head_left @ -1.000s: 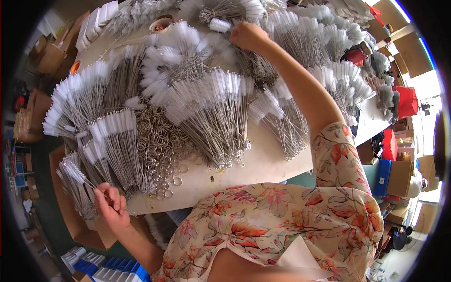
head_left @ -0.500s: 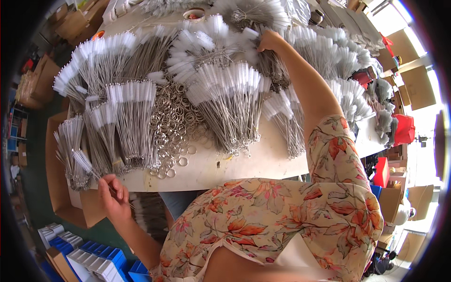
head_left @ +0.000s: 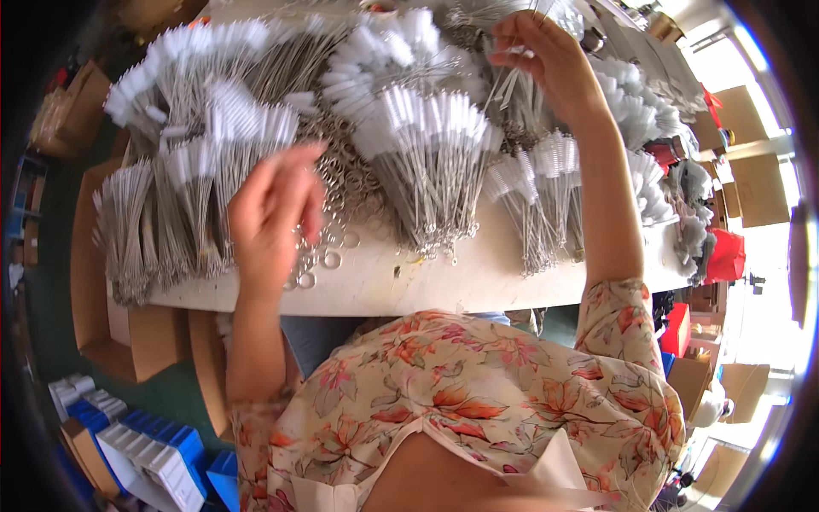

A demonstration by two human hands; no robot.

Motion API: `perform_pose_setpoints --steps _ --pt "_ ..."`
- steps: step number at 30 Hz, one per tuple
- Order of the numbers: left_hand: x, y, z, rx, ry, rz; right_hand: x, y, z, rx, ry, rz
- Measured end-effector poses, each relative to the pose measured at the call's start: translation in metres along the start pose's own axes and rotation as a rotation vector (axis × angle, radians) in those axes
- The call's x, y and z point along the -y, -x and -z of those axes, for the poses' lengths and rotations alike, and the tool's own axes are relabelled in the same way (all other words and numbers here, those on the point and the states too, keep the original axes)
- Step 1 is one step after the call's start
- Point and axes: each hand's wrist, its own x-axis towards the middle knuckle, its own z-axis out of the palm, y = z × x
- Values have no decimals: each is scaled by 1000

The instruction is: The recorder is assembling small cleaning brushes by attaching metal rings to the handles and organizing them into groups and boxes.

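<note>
My left hand (head_left: 275,209) is raised over the left front bundles, beside the heap of metal rings (head_left: 341,183). Motion smears its fingers, so whether it holds anything cannot be told. White bristle heads (head_left: 229,111) rise behind it. At the back right, my right hand (head_left: 546,55) has its fingers bent above thin-stemmed wire brushes (head_left: 516,98); what lies between the fingertips is unclear. A fanned bundle of white-bristled wire brushes (head_left: 435,162) lies between my hands, looped ends toward me. A smaller brush bundle (head_left: 533,200) lies below my right forearm.
More brush bundles (head_left: 128,226) cover the left of the pale table (head_left: 367,294). An open cardboard box (head_left: 128,341) stands at its left edge. Blue and white bins (head_left: 153,452) are on the floor, lower left. Red bags (head_left: 725,256) and cartons stand at right.
My left hand, which held a white-bristled brush at the table's left front edge, has moved up and right. My right hand has shifted slightly right and turned. The whole view has shifted a little.
</note>
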Motion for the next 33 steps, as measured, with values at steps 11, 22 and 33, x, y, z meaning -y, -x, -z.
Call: perform_pose_setpoints --steps 11,22,33 --pt "19 -16 -42 -110 -383 -591 -26 83 -127 -259 -181 69" --pt "21 34 -10 124 -739 -604 -30 115 -139 62 -578 -478" --pt "26 59 2 543 -409 -249 -4 143 -163 424 -184 -622"
